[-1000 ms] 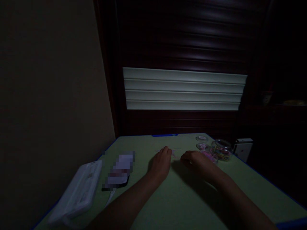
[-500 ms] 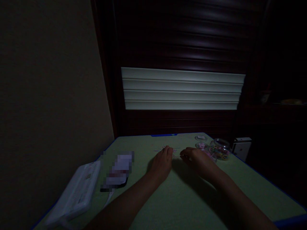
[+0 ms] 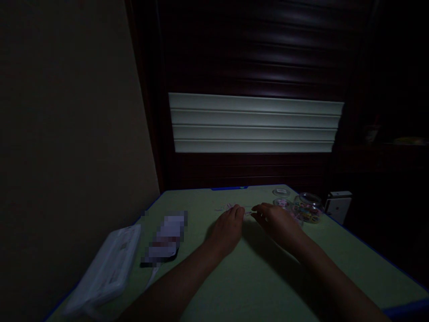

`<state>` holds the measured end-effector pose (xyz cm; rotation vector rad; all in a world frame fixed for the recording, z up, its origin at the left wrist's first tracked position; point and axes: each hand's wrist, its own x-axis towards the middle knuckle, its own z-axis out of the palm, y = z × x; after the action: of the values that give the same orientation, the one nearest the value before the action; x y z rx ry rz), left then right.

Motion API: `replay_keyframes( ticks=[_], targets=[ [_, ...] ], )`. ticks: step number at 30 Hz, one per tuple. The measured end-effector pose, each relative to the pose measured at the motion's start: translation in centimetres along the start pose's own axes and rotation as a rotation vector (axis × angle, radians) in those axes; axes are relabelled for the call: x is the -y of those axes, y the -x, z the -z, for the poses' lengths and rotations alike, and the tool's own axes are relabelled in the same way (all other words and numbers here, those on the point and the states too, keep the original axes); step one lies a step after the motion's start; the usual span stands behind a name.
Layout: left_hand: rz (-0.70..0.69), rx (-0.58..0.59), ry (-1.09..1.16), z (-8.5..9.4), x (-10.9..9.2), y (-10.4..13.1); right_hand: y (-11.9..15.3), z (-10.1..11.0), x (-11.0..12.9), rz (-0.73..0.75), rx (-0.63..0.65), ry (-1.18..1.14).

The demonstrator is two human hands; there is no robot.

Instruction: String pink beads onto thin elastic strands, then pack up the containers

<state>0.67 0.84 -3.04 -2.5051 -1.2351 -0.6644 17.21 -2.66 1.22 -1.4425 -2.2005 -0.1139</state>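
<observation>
My left hand rests low over the middle of the green table, its fingers together at a small pinkish-white stringy item that shows beyond the fingertips. Just to the right, my right hand is closed in a pinch. A thin pale strand runs between the two hands, its details too small and dark to tell. Beyond the right hand sit a clear round jar of colourful bands and a small clear container with pink pieces. Another clear container is partly hidden by that hand.
A clear lid lies near the back edge of the green table. At left are a white case and a blurred-out phone-like object with a cable. A tablet-like device stands beyond the right edge.
My left hand has shifted slightly to the right. My right hand has risen a little, and the pale strand between the hands shows more clearly.
</observation>
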Motion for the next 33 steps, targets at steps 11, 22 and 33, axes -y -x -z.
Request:
replay_keyframes(
  ticks=[11, 22, 33],
  targets=[
    [-0.014, -0.008, 0.006, 0.28, -0.21, 0.00, -0.03, 0.11, 0.17, 0.005, 0.019, 0.003],
    [-0.035, -0.010, 0.002, 0.29, -0.22, -0.05, 0.02, 0.23, 0.36, 0.013, 0.027, -0.002],
    [-0.034, 0.022, 0.037, 0.55, -0.38, -0.16, 0.02, 0.18, 0.22, 0.010, 0.009, -0.004]
  ],
)
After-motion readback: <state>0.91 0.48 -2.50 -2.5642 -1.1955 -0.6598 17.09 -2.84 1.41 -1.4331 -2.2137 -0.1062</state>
